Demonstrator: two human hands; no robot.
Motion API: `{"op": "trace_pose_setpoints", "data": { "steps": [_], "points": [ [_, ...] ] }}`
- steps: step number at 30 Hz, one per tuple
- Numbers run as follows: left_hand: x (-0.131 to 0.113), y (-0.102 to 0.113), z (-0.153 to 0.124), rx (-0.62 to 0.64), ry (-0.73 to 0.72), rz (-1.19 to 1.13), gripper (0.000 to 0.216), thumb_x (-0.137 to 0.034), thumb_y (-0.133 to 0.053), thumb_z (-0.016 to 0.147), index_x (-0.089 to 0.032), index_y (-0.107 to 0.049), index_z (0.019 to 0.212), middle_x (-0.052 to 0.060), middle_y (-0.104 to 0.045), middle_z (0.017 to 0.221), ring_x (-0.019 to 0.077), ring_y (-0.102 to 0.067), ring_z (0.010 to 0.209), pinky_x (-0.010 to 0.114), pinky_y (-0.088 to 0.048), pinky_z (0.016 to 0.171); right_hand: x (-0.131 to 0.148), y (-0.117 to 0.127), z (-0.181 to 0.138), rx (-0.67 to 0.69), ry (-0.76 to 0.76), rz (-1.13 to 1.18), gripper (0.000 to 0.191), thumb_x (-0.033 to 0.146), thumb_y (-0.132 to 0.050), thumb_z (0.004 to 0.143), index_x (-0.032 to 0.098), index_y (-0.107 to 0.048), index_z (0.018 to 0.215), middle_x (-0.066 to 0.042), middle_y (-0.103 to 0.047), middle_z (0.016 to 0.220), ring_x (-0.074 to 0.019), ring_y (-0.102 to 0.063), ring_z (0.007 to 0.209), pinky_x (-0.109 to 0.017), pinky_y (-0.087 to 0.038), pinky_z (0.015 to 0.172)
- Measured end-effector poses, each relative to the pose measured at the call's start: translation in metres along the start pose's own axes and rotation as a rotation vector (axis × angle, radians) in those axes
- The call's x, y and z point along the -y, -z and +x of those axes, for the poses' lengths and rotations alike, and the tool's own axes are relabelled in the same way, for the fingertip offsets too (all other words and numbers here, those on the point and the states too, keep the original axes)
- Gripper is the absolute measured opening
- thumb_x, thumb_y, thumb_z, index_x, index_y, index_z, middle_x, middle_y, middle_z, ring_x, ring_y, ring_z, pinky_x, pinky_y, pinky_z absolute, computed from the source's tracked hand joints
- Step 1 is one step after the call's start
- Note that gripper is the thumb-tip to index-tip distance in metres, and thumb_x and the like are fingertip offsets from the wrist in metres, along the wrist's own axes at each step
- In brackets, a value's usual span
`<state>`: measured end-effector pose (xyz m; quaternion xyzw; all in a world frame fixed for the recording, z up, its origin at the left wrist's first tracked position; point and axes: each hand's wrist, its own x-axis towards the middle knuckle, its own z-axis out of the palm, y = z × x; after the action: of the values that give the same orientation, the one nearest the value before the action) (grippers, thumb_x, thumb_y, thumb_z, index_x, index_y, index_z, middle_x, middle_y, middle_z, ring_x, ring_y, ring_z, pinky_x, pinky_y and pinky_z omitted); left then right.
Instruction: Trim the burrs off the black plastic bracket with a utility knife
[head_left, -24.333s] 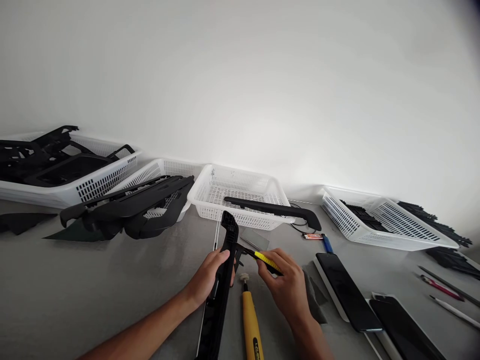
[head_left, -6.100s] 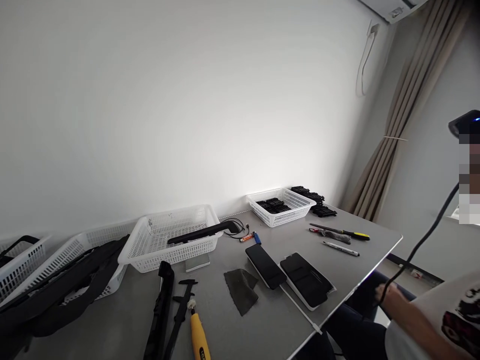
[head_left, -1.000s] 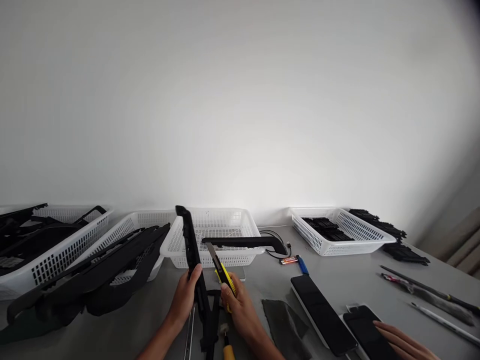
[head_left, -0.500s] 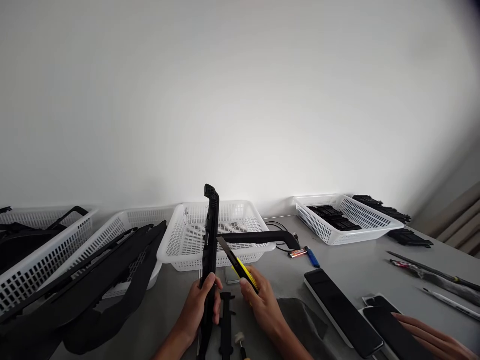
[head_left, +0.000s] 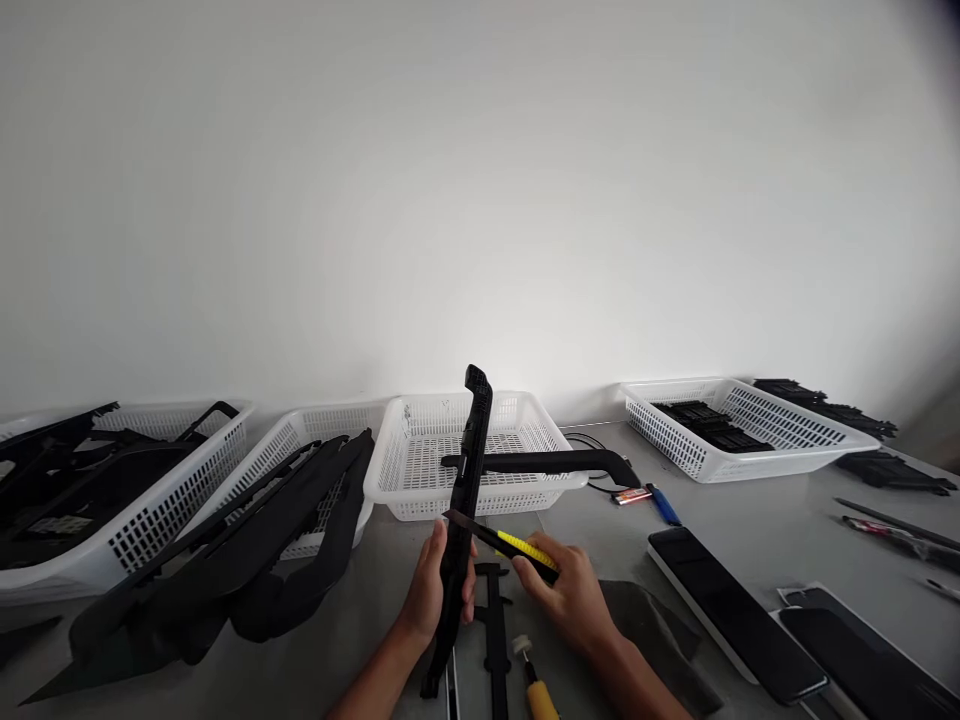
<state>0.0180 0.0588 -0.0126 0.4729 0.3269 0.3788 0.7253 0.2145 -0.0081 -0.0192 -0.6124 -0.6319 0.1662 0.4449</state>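
Note:
My left hand [head_left: 435, 590] is wrapped round a long black plastic trim piece [head_left: 466, 480], holding it nearly upright above the grey table [head_left: 360, 640]. My right hand [head_left: 574, 595] grips a yellow utility knife [head_left: 517, 546], whose blade tip touches the trim piece at mid-height. A black caliper [head_left: 495, 625] lies flat on the table between my hands. A yellow-handled tool [head_left: 534, 680] lies below it at the bottom edge.
White baskets line the back: one [head_left: 120, 520] with black parts, one [head_left: 300, 470] under large black panels, one [head_left: 420, 450] holding a black trim bar [head_left: 547, 462], one [head_left: 750, 430] with small black parts. Dark cloth [head_left: 660, 650], two phones [head_left: 735, 610], lighter [head_left: 664, 503] lie right.
The view has shifted, so everything sits further right. The knife has swung down to near level against the trim piece. Another person's hand at the lower right is out of view.

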Motion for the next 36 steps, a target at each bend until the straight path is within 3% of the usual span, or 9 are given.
{"op": "trace_pose_setpoints", "data": {
  "steps": [4,8,11,18,22,25,36],
  "points": [
    [-0.002,-0.003,-0.001,-0.023,-0.029,0.024,0.076,-0.092,-0.038,0.085,-0.019,-0.062,0.082,-0.004,-0.051,0.042,0.0118,-0.045,0.030,0.023,-0.035,0.034,-0.001,0.002,-0.001,-0.027,-0.009,-0.053,0.045,0.055,-0.055,0.098,0.018,-0.063,0.073,0.001,-0.050,0.058,-0.0120,-0.046,0.052,-0.025,-0.027,0.055],
    [-0.002,-0.003,-0.001,-0.057,-0.047,0.006,0.080,-0.095,-0.040,0.081,-0.019,-0.061,0.079,-0.004,-0.051,0.042,0.0103,-0.043,0.031,0.022,-0.033,0.034,-0.001,0.005,-0.003,0.021,0.020,-0.053,0.041,0.052,-0.058,0.097,0.017,-0.071,0.081,-0.001,-0.059,0.064,-0.0131,-0.053,0.056,-0.025,-0.030,0.057],
    [-0.002,-0.003,-0.001,-0.055,-0.060,-0.017,0.081,-0.097,-0.040,0.079,-0.019,-0.062,0.079,-0.005,-0.051,0.042,0.0091,-0.040,0.030,0.021,-0.031,0.034,-0.001,0.006,-0.003,-0.012,0.000,-0.065,0.043,0.052,-0.058,0.097,0.017,-0.068,0.074,0.000,-0.055,0.059,-0.0122,-0.048,0.052,-0.025,-0.027,0.055],
    [-0.002,-0.002,0.001,-0.084,0.002,-0.043,0.083,-0.100,-0.041,0.074,-0.019,-0.061,0.073,-0.004,-0.049,0.040,0.0095,-0.039,0.030,0.021,-0.029,0.033,0.000,0.010,-0.002,-0.043,0.019,-0.085,0.042,0.050,-0.058,0.096,0.017,-0.068,0.072,0.001,-0.055,0.057,-0.0114,-0.048,0.051,-0.025,-0.029,0.055],
    [-0.003,-0.001,0.004,-0.114,0.038,-0.051,0.085,-0.101,-0.043,0.071,-0.018,-0.062,0.068,-0.002,-0.049,0.039,0.0103,-0.040,0.029,0.023,-0.030,0.033,0.000,0.010,-0.005,0.023,0.075,-0.085,0.035,0.046,-0.059,0.096,0.018,-0.074,0.083,-0.001,-0.065,0.066,-0.0133,-0.058,0.057,-0.024,-0.036,0.059],
    [-0.002,0.000,0.004,-0.116,0.028,-0.067,0.084,-0.101,-0.046,0.070,-0.018,-0.062,0.067,-0.002,-0.050,0.039,0.0108,-0.040,0.029,0.024,-0.031,0.032,-0.001,0.009,-0.006,-0.011,0.077,-0.109,0.036,0.046,-0.057,0.096,0.018,-0.076,0.086,-0.003,-0.068,0.068,-0.0146,-0.059,0.058,-0.024,-0.038,0.058],
    [0.000,0.000,0.001,-0.194,-0.015,-0.033,0.082,-0.097,-0.042,0.078,-0.018,-0.061,0.063,0.000,-0.053,0.043,0.0115,-0.043,0.033,0.024,-0.032,0.034,0.000,0.011,-0.006,0.020,0.107,-0.112,0.034,0.041,-0.058,0.094,0.019,-0.062,0.069,0.001,-0.053,0.060,-0.0112,-0.048,0.053,-0.024,-0.031,0.057]
  ]
}}
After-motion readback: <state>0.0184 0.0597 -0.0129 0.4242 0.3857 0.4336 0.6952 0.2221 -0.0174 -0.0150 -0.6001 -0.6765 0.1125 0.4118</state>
